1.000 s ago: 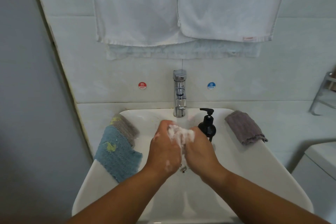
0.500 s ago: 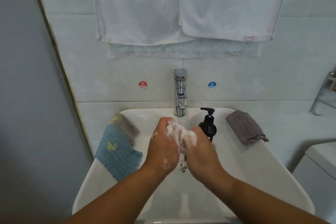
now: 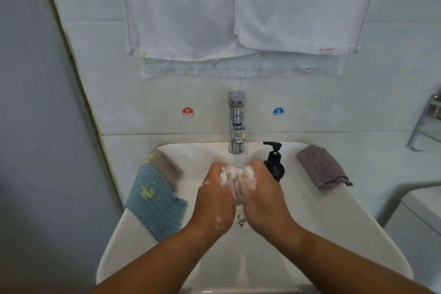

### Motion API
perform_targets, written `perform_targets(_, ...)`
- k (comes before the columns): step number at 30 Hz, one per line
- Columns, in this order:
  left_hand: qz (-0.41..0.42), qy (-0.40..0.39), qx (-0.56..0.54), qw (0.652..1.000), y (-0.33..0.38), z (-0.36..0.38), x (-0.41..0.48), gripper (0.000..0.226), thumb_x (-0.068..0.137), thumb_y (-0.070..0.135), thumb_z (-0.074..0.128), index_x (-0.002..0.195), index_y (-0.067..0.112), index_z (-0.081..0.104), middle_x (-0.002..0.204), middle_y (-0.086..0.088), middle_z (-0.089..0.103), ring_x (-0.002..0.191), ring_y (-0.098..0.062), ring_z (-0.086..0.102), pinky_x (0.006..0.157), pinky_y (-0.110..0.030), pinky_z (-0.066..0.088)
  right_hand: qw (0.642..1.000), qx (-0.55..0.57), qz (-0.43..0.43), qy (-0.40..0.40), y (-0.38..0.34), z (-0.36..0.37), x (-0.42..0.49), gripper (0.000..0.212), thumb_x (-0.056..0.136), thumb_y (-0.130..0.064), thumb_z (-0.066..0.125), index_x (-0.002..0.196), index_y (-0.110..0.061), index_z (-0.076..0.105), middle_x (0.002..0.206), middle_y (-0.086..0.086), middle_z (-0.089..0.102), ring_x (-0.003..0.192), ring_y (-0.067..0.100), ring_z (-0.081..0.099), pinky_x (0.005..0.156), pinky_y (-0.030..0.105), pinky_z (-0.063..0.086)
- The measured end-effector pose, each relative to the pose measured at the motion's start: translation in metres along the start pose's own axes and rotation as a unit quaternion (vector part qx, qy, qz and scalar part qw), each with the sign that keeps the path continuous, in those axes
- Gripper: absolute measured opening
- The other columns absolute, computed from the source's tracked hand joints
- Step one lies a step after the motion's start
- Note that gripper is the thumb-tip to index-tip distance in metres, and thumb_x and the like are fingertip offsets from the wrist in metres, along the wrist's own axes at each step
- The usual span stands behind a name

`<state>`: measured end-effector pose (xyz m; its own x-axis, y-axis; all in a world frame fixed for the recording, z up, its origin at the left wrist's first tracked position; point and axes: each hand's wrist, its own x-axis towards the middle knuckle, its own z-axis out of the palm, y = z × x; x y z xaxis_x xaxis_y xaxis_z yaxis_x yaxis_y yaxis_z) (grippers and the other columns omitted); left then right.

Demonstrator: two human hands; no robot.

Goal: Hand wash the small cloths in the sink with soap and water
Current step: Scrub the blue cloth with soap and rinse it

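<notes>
Sink [image 3: 343, 219] rim: blue cloth [image 3: 155, 203] left, grey cloth [image 3: 321, 166] right.

white sink [image 3: 346, 217], blue cloth [image 3: 155, 203] draped over left rim, grey cloth [image 3: 167, 164] touching behind it, mauve cloth [image 3: 319, 167] folded on right rim, black pump bottle [image 3: 274, 167] near chrome tap [image 3: 236, 126]

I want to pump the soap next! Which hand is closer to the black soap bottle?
Right. The right hand sits just beside the black soap bottle, on its left in the picture. The left hand is farther away, on the other side of the soapy cloth both hands grip.
</notes>
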<state>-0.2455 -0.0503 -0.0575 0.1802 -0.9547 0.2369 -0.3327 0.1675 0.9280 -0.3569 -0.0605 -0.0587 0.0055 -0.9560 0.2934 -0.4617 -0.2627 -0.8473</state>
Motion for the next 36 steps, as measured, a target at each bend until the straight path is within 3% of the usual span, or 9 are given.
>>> perform_targets(8, -0.013, 0.017, -0.018, 1.000, 0.000, -0.004, 0.008, 0.014, 0.105, 0.022, 0.047, 0.107, 0.032, 0.057, 0.096, 0.001, 0.069, 0.091, -0.020, 0.070, 0.081, -0.043, 0.062, 0.992, -0.103, 0.023, -0.067, 0.020, 0.011, 0.000, 0.007, 0.098, -0.018, 0.050, 0.100, -0.018, 0.056, 0.086, -0.006, 0.060, 0.076, 0.013, 0.062, 0.065, 0.033, 0.056)
perform_targets(12, -0.015, -0.012, -0.021, 1.000, -0.003, -0.002, 0.001, 0.014, 0.105, 0.021, 0.049, 0.102, 0.031, 0.057, 0.094, 0.001, 0.069, 0.084, -0.017, 0.068, 0.062, -0.029, 0.056, 1.000, -0.015, 0.005, -0.002, 0.002, 0.001, 0.003, 0.004, 0.102, -0.022, 0.052, 0.099, -0.019, 0.053, 0.084, -0.005, 0.059, 0.074, 0.009, 0.059, 0.056, 0.014, 0.044)
perform_targets(14, 0.003, -0.041, -0.019, 0.999, -0.003, 0.002, -0.003, 0.012, 0.104, 0.021, 0.050, 0.103, 0.031, 0.056, 0.092, 0.000, 0.068, 0.080, -0.017, 0.067, 0.057, -0.026, 0.052, 0.999, -0.005, 0.026, 0.026, 0.003, -0.002, 0.016, 0.006, 0.101, -0.022, 0.055, 0.095, -0.021, 0.056, 0.084, -0.004, 0.062, 0.077, 0.013, 0.062, 0.065, 0.025, 0.053)
perform_targets(16, 0.025, -0.051, -0.013, 0.998, -0.001, 0.002, -0.002, 0.012, 0.103, 0.021, 0.050, 0.107, 0.032, 0.056, 0.094, 0.001, 0.069, 0.085, -0.018, 0.069, 0.065, -0.031, 0.059, 0.998, 0.002, 0.057, 0.011, 0.007, -0.001, 0.020, 0.015, 0.098, -0.019, 0.054, 0.084, -0.018, 0.059, 0.075, -0.004, 0.063, 0.070, 0.015, 0.061, 0.064, 0.034, 0.052)
perform_targets(20, 0.030, -0.019, 0.006, 0.999, -0.003, -0.006, 0.010, 0.016, 0.105, 0.017, 0.048, 0.111, 0.028, 0.057, 0.097, -0.001, 0.069, 0.088, -0.016, 0.072, 0.071, -0.034, 0.064, 0.996, -0.010, 0.075, -0.042, 0.012, 0.007, 0.003, 0.018, 0.104, -0.020, 0.046, 0.092, -0.019, 0.058, 0.080, -0.001, 0.065, 0.072, 0.013, 0.063, 0.061, 0.029, 0.053)
perform_targets(23, 0.021, -0.023, 0.019, 0.999, -0.005, -0.008, 0.012, 0.016, 0.105, 0.016, 0.047, 0.107, 0.028, 0.057, 0.093, 0.000, 0.069, 0.081, -0.013, 0.071, 0.060, -0.022, 0.060, 0.999, -0.010, 0.022, -0.028, 0.008, 0.003, -0.002, 0.009, 0.106, -0.021, 0.047, 0.099, -0.021, 0.052, 0.085, -0.003, 0.061, 0.075, 0.009, 0.062, 0.057, 0.013, 0.048)
perform_targets(26, 0.009, -0.043, -0.008, 0.999, -0.004, -0.004, 0.008, 0.010, 0.106, 0.023, 0.047, 0.104, 0.028, 0.056, 0.090, -0.001, 0.068, 0.072, -0.012, 0.067, 0.051, -0.019, 0.049, 0.999, 0.031, -0.017, 0.009, 0.000, -0.005, 0.009, 0.008, 0.105, -0.020, 0.049, 0.099, -0.020, 0.054, 0.084, -0.002, 0.062, 0.073, 0.009, 0.063, 0.053, 0.013, 0.046)
perform_targets(30, 0.001, -0.055, -0.054, 0.997, -0.001, -0.002, 0.010, 0.009, 0.104, 0.029, 0.053, 0.112, 0.031, 0.056, 0.103, -0.001, 0.068, 0.088, -0.019, 0.072, 0.068, -0.035, 0.064, 0.991, 0.125, 0.049, 0.009, 0.004, -0.001, 0.010, 0.011, 0.106, -0.029, 0.046, 0.100, -0.030, 0.055, 0.093, 0.002, 0.067, 0.082, 0.017, 0.070, 0.062, 0.028, 0.057)
perform_targets(36, -0.063, -0.074, -0.159, 0.982, -0.007, -0.010, 0.016, 0.020, 0.097, 0.013, 0.066, 0.106, 0.031, 0.062, 0.107, -0.011, 0.072, 0.088, -0.026, 0.076, 0.070, -0.037, 0.063, 0.999, 0.007, 0.004, -0.051, 0.012, -0.015, 0.013, 0.007, 0.103, -0.043, 0.047, 0.099, -0.041, 0.052, 0.089, -0.005, 0.068, 0.074, 0.011, 0.067, 0.062, 0.030, 0.057)
